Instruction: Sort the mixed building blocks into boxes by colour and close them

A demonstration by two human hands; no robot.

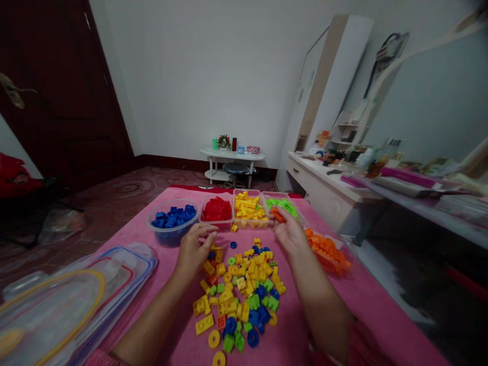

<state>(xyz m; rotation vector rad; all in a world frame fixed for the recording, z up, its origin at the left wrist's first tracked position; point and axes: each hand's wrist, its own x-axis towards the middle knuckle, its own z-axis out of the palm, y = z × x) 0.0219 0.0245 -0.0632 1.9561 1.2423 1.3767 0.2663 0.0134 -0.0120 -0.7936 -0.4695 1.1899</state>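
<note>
My right hand [288,231] is closed around an orange toy brick [277,215], just in front of the tub of green bricks [282,205]. My left hand [195,247] hovers at the pile's upper left, its fingers bent and thumb apart, with nothing visible in its grasp. Between my arms a loose pile of yellow, green, blue and a few orange bricks and rings [244,284] spreads over the pink cloth. Beyond the hands stand tubs of blue bricks [173,217], red bricks [217,208] and yellow bricks [249,206]. Orange bricks [328,249] fill a container beside my right forearm.
Clear lids with coloured rims [110,274] lie stacked at the table's left. A single yellow brick [234,229] sits before the yellow tub. To the right is a cluttered dresser [324,178]; a small white table [232,154] and a stool [235,168] stand farther back.
</note>
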